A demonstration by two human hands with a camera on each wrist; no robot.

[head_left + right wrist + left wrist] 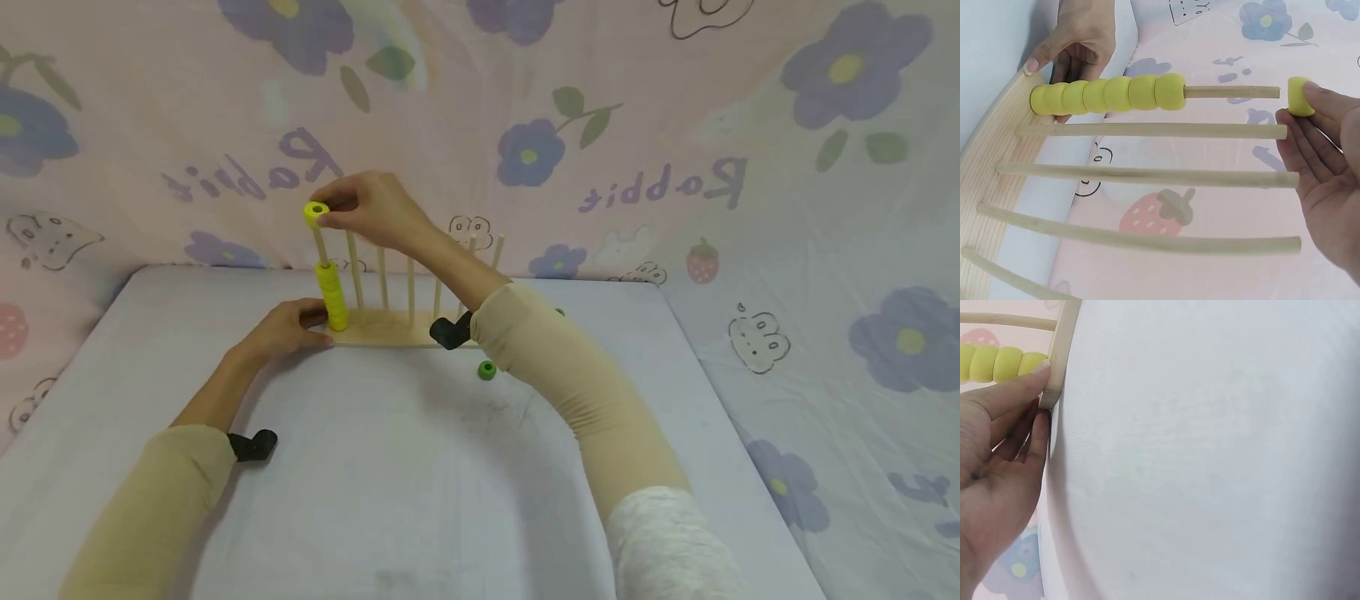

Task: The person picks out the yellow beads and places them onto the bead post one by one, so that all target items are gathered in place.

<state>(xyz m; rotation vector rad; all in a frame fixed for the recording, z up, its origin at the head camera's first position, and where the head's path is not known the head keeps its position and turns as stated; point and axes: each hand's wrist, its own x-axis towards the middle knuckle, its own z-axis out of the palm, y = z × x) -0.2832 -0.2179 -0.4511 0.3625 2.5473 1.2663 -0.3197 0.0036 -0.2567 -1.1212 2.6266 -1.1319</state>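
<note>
A wooden base [390,327] with several upright pegs [1147,130] stands at the back of the table. Yellow beads [332,297] are stacked on its leftmost peg, whose upper part is bare. My right hand [378,208] pinches another yellow bead [1299,97] between thumb and fingers. In the right wrist view this bead sits just off the tip of that peg, in line with it. My left hand [287,327] grips the left end of the base, thumb on top beside the lowest bead, fingers at the end and underside [1007,437].
A green bead [487,370] lies on the white tabletop [360,483] in front of the base. Another green bead [559,312] shows partly behind the right forearm. A printed cloth [450,100] hangs close behind the pegs.
</note>
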